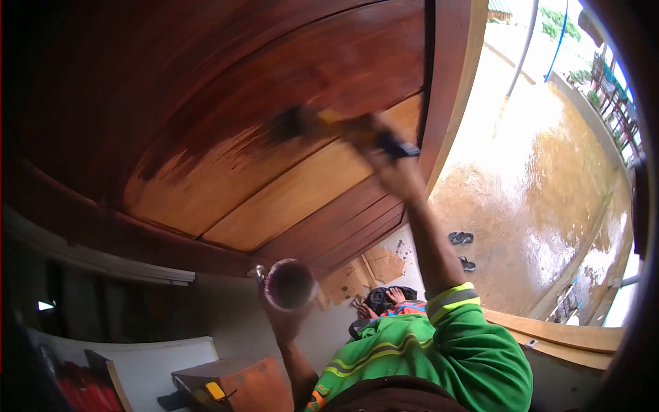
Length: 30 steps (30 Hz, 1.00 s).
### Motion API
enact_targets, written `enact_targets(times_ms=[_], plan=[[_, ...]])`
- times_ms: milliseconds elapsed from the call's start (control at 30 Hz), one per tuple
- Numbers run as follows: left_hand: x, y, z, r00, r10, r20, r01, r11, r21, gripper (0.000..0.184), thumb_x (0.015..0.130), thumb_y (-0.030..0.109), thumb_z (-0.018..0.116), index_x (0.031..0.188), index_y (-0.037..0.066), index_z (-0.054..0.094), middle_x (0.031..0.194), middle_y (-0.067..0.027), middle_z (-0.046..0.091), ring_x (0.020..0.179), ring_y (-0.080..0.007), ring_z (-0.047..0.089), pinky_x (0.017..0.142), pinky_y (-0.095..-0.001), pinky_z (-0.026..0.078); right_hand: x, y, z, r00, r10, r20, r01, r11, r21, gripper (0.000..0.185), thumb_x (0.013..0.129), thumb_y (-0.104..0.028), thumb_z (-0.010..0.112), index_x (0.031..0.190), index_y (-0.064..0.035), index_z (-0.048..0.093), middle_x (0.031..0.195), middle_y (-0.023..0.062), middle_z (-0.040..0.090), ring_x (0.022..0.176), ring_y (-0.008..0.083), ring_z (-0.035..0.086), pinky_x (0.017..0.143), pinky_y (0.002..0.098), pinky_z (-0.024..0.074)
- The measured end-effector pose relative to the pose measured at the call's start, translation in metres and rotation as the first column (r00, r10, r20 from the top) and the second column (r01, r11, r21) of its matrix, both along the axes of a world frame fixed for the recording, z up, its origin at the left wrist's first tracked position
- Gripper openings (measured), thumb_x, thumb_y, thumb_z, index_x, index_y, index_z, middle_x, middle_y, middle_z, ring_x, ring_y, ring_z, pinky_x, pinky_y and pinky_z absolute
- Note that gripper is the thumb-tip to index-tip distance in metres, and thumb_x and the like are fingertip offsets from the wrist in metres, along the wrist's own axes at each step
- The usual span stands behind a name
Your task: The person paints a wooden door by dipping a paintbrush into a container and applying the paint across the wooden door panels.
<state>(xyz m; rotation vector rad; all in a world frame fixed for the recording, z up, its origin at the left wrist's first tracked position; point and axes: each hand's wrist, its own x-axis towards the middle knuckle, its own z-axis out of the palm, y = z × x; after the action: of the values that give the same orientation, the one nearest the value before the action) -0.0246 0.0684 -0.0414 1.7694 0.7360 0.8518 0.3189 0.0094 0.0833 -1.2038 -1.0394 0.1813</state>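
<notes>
My right hand [391, 168] is raised in front of a wooden door [371, 48], closed round a paintbrush [322, 123]. Motion blurs both the hand and the brush. Its dark bristles are at the door's panel, by the ragged edge between wet reddish-brown stain and lighter wood. A pale unstained strip [295, 189] runs below the brush. Lower down, my left hand [281, 321] grips a round cup [290, 285] from beneath. The cup's inside is dark, with reddish-brown smears on its rim.
Cardboard [384, 264] lies on the floor by my bare feet. A brown box [254, 384] with a yellow item [215, 391] on it stands at lower left. Wooden framing [563, 333] borders the opening at right; outside are wet ground and dark slippers [460, 238].
</notes>
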Motion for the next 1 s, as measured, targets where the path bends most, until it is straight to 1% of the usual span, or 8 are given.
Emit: enact_targets(times_ms=[67,267,367,600,700,833,933,1000], plan=[[0.004,0.004,0.006,0.998,-0.053,0.042,0.053,0.999,-0.005,0.09,0.06,0.009,0.091,0.137,0.002,0.046,0.123,-0.0117,0.063,0.109,-0.0234,0.063,0.099,-0.0383,0.049,0.04,-0.015,-0.003,0.967,-0.224,0.123,0.194,0.957,0.214,0.017,0.095,-0.004,0.065,0.112,-0.0024,0.068,0.099,0.0089,0.068,0.092,0.0176,0.066,0.081,0.0309,0.0525],[-0.014,0.004,-0.024,0.997,0.066,0.044,-0.069,0.996,0.06,0.084,0.065,0.016,0.091,0.137,0.002,0.05,0.126,-0.0092,0.063,0.113,-0.0208,0.062,0.1,-0.0368,0.05,0.012,-0.009,-0.011,0.764,-0.614,0.197,0.553,0.781,0.29,0.008,0.093,0.0,0.063,0.1,-0.005,0.065,0.095,0.0104,0.064,0.086,0.0222,0.065,0.073,0.0311,0.0511],[-0.01,0.004,-0.009,0.999,0.044,0.014,-0.044,0.997,0.059,0.087,0.06,0.013,0.092,0.134,0.001,0.05,0.121,-0.0099,0.064,0.106,-0.0215,0.064,0.093,-0.0369,0.052,-0.084,0.045,-0.02,0.756,-0.314,0.574,0.234,0.949,0.212,0.029,0.073,-0.003,0.064,0.101,-0.0073,0.06,0.095,0.0145,0.051,0.091,0.0348,0.052,0.079,0.0454,0.0468],[-0.018,0.002,0.0,0.997,0.06,0.038,-0.062,0.997,0.047,0.088,0.061,0.013,0.093,0.137,0.002,0.049,0.124,-0.0099,0.062,0.111,-0.0215,0.063,0.099,-0.0376,0.05,-0.118,0.052,0.026,0.861,0.304,0.408,-0.398,0.902,0.167,0.036,0.069,0.001,0.07,0.1,-0.0098,0.059,0.097,0.0127,0.052,0.097,0.0352,0.053,0.085,0.0429,0.0475],[-0.025,0.012,-0.026,0.991,0.131,0.007,-0.131,0.989,0.065,0.095,0.054,0.013,0.096,0.134,0.002,0.046,0.12,-0.0129,0.06,0.108,-0.024,0.063,0.094,-0.039,0.051,-0.054,0.031,0.012,0.994,0.064,0.092,-0.073,0.993,0.093,0.013,0.091,-0.002,0.068,0.102,-0.0061,0.062,0.098,0.0068,0.061,0.088,0.0176,0.057,0.079,0.0321,0.0484],[-0.047,0.015,-0.051,0.982,0.185,-0.033,-0.186,0.982,-0.022,0.112,0.049,0.015,0.1,0.141,0.002,0.037,0.13,-0.014,0.052,0.118,-0.0272,0.056,0.102,-0.042,0.047,-0.034,-0.002,0.013,0.878,-0.464,0.113,0.443,0.88,0.175,0.007,0.096,-0.003,0.064,0.103,-0.003,0.066,0.094,0.0072,0.063,0.083,0.0169,0.06,0.073,0.029,0.0474],[-0.05,0.011,-0.048,0.973,0.225,-0.049,-0.224,0.974,0.027,0.117,0.047,0.016,0.1,0.143,0.002,0.035,0.132,-0.0146,0.05,0.122,-0.0289,0.054,0.105,-0.0435,0.045,-0.067,0.021,0.006,0.801,-0.555,0.225,0.44,0.801,0.407,0.009,0.094,0.0,0.063,0.101,-0.0038,0.065,0.09,0.0083,0.061,0.083,0.0206,0.06,0.07,0.0321,0.047],[-0.052,0.009,-0.043,0.969,0.237,-0.062,-0.231,0.968,0.095,0.117,0.047,0.016,0.1,0.143,0.002,0.035,0.132,-0.015,0.05,0.121,-0.0293,0.054,0.105,-0.0436,0.045,-0.113,0.055,-0.002,0.778,-0.39,0.493,0.326,0.921,0.213,0.019,0.081,-0.002,0.063,0.099,-0.0061,0.061,0.092,0.0136,0.053,0.089,0.032,0.053,0.074,0.0425,0.0452]])
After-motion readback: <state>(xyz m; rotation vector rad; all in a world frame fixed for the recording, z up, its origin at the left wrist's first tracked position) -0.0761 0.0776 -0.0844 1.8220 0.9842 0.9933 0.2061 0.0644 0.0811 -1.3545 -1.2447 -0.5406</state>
